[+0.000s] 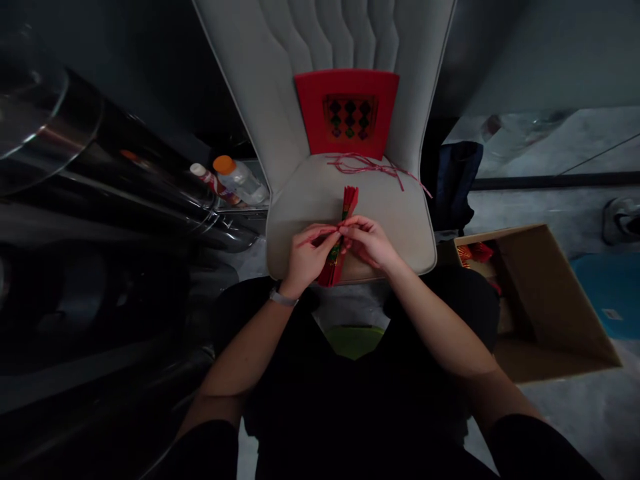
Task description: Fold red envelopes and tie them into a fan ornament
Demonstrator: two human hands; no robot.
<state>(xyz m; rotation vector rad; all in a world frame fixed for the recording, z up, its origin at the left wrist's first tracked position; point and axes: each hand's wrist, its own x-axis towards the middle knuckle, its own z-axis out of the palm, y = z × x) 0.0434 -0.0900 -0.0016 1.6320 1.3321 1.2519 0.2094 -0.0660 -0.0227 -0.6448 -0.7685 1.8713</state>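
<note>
Here we go: left hand (307,260) and right hand (369,243) pinch a folded red paper bundle (349,205) above the seat cushion (300,207), pink string (373,167) just ahead!

Your frame dim, L side near black; glare on curved metal (50,127); floor (575,427) brighter at R; fisheye bend at edges; R hand (367,241) slightly soft.
</note>
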